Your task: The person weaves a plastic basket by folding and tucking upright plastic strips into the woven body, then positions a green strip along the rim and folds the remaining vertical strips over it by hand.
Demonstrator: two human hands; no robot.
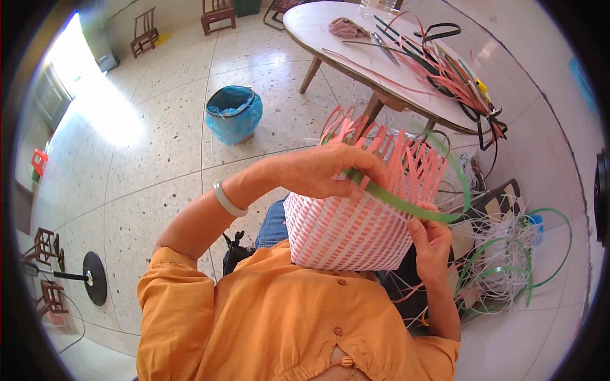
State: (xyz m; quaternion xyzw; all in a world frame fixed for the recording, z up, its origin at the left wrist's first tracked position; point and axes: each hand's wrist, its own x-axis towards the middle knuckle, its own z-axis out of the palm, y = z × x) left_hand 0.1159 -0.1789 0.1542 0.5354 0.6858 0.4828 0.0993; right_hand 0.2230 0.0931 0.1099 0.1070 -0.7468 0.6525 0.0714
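**Flat green strip (405,204) laid along woven pink-and-white basket (346,232)**

The strip is pinched between thumb and fingers by the left hand (346,170) and, farther along, by the right hand (432,244). The basket is positioned before the orange buttoned blouse (286,305), near the white oval table (312,22).

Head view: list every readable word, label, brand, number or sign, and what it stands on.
None readable.
Pink-and-white woven basket, green strip, orange blouse: no text visible.
Blue patch on the wall: too blurred to tell.
Yellow item on the table: too small to tell.
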